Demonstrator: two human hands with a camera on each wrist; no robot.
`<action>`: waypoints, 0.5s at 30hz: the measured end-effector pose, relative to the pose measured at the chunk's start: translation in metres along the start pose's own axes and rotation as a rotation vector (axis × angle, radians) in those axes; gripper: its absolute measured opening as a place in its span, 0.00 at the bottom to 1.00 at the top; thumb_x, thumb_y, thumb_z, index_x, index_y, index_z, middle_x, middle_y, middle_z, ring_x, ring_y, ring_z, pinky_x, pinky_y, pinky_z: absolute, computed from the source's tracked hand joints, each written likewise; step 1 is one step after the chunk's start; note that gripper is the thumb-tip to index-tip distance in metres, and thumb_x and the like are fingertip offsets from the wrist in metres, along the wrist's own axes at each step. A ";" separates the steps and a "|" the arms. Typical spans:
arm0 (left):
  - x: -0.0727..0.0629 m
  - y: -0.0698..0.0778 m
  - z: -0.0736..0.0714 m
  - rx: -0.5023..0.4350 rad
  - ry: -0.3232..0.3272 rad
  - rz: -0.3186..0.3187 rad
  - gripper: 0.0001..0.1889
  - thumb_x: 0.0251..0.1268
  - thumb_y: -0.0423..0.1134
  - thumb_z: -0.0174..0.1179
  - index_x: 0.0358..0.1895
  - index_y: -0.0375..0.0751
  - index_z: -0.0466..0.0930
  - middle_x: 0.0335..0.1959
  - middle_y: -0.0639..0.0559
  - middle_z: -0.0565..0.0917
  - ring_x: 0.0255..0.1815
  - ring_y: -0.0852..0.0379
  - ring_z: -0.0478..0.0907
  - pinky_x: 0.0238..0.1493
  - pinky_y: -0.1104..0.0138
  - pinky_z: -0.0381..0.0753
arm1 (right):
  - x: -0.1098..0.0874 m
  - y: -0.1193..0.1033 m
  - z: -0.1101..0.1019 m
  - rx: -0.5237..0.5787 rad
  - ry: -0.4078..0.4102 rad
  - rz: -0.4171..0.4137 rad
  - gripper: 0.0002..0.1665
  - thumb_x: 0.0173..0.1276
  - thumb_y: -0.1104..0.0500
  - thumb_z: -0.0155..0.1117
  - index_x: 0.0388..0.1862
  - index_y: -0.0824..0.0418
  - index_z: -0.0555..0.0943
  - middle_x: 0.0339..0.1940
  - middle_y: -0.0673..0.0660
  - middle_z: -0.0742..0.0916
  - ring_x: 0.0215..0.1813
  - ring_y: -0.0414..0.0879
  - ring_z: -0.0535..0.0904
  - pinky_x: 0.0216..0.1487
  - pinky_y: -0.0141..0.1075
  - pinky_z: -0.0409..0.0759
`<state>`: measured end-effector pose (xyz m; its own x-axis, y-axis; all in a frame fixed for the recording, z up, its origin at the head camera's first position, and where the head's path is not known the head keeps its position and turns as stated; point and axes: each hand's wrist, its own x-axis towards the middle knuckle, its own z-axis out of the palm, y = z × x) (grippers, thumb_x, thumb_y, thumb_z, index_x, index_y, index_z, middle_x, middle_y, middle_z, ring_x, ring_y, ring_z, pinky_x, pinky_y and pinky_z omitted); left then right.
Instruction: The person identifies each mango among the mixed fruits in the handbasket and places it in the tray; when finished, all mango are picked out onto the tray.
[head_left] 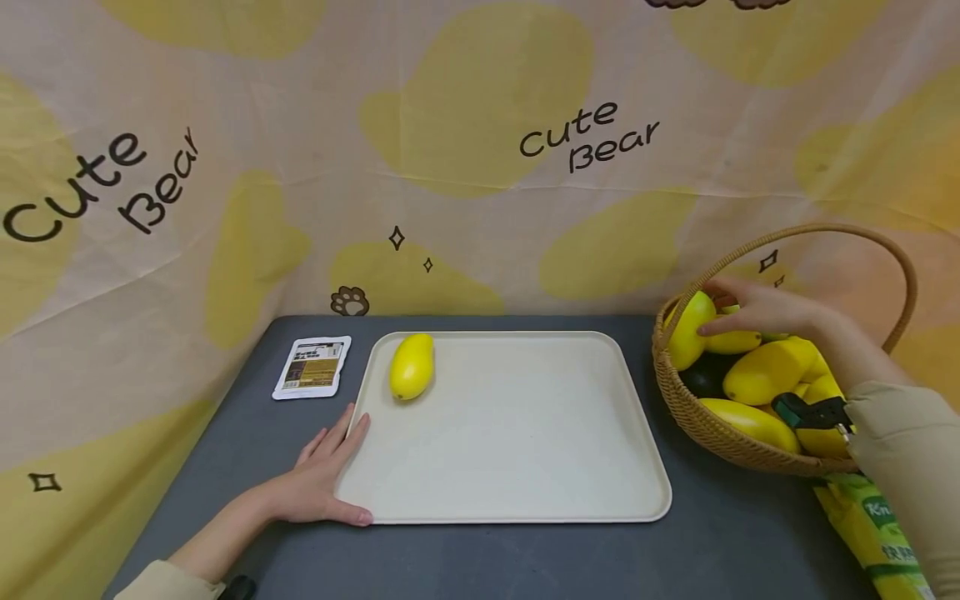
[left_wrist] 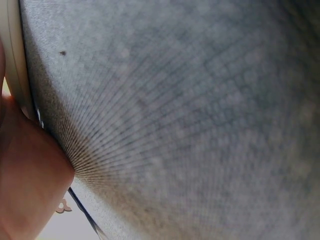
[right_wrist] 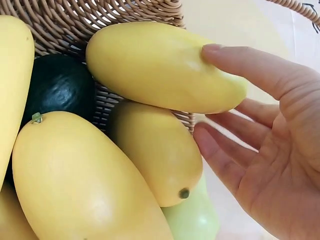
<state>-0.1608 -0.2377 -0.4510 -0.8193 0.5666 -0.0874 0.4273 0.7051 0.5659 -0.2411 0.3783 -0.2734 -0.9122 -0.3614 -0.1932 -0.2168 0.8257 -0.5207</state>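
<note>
In the head view my left hand [head_left: 322, 475] rests with spread fingers along the left edge of a white tray [head_left: 517, 433]; the left wrist view shows part of that hand [left_wrist: 30, 175] against the rim. One yellow mango [head_left: 412, 367] lies at the tray's back left. My right hand [head_left: 780, 317] reaches into the wicker basket [head_left: 697, 425]. In the right wrist view its thumb presses the near side of a yellow mango [right_wrist: 155, 65], with fingers behind the tip. Other mangoes [right_wrist: 85, 180] and a dark green avocado-like fruit [right_wrist: 61, 90] lie around it.
A white packet with a brown label [head_left: 311, 368] lies left of the tray. The basket's tall handle [head_left: 847, 229] arches over the fruit. A green and yellow bag [head_left: 873, 533] lies in front of the basket. Patterned cloth [head_left: 465, 167] hangs behind the dark table [head_left: 510, 567].
</note>
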 end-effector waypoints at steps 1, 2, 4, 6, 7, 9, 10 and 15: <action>0.000 0.000 0.000 0.001 0.000 0.001 0.68 0.41 0.66 0.72 0.78 0.35 0.39 0.77 0.32 0.32 0.75 0.34 0.36 0.66 0.41 0.33 | 0.000 0.001 0.000 0.007 -0.009 -0.002 0.42 0.69 0.55 0.63 0.72 0.73 0.55 0.70 0.78 0.63 0.67 0.76 0.60 0.62 0.67 0.60; 0.000 0.000 0.001 0.001 0.000 0.000 0.68 0.41 0.66 0.72 0.78 0.35 0.39 0.77 0.32 0.32 0.75 0.34 0.36 0.66 0.41 0.33 | 0.000 0.001 0.000 0.015 -0.015 -0.007 0.42 0.70 0.55 0.63 0.72 0.73 0.55 0.70 0.78 0.63 0.67 0.76 0.59 0.62 0.67 0.59; 0.000 0.000 0.001 0.001 0.003 0.002 0.68 0.41 0.66 0.73 0.78 0.34 0.39 0.77 0.31 0.32 0.75 0.34 0.37 0.66 0.42 0.33 | -0.002 0.002 0.000 0.029 -0.022 -0.018 0.41 0.70 0.55 0.62 0.72 0.72 0.56 0.70 0.78 0.64 0.68 0.75 0.60 0.62 0.67 0.59; 0.000 0.001 0.001 -0.001 0.005 0.002 0.68 0.40 0.66 0.73 0.78 0.34 0.40 0.77 0.31 0.32 0.75 0.34 0.37 0.66 0.42 0.33 | -0.003 0.003 0.000 0.039 -0.018 -0.021 0.39 0.71 0.55 0.62 0.72 0.71 0.57 0.70 0.77 0.65 0.68 0.73 0.60 0.63 0.66 0.60; 0.000 0.001 0.001 0.002 0.006 0.003 0.68 0.40 0.66 0.73 0.78 0.34 0.40 0.77 0.31 0.32 0.75 0.34 0.37 0.66 0.42 0.33 | -0.004 0.004 0.001 0.036 -0.010 -0.021 0.39 0.71 0.55 0.62 0.72 0.70 0.58 0.69 0.76 0.66 0.68 0.72 0.62 0.63 0.64 0.61; 0.000 0.001 0.000 0.006 0.009 0.004 0.68 0.40 0.66 0.73 0.77 0.33 0.41 0.77 0.31 0.32 0.75 0.34 0.37 0.66 0.42 0.33 | -0.004 0.004 0.001 0.019 0.010 -0.016 0.37 0.70 0.53 0.63 0.70 0.68 0.61 0.67 0.72 0.71 0.67 0.67 0.66 0.62 0.59 0.66; 0.000 0.001 0.000 0.008 0.011 0.004 0.68 0.40 0.66 0.73 0.77 0.33 0.41 0.77 0.31 0.33 0.75 0.34 0.37 0.66 0.42 0.34 | -0.005 0.005 0.001 0.005 0.022 -0.006 0.37 0.70 0.52 0.64 0.70 0.67 0.63 0.66 0.71 0.72 0.65 0.64 0.68 0.61 0.56 0.68; 0.000 0.002 0.000 0.011 0.014 0.005 0.68 0.40 0.67 0.72 0.77 0.33 0.41 0.77 0.30 0.33 0.75 0.35 0.37 0.66 0.42 0.34 | -0.009 0.004 0.001 -0.008 0.063 0.004 0.35 0.69 0.49 0.64 0.68 0.65 0.66 0.62 0.64 0.77 0.61 0.61 0.73 0.55 0.44 0.74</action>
<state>-0.1598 -0.2368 -0.4501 -0.8222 0.5645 -0.0728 0.4360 0.7068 0.5571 -0.2329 0.3842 -0.2743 -0.9331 -0.3301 -0.1427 -0.2155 0.8309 -0.5130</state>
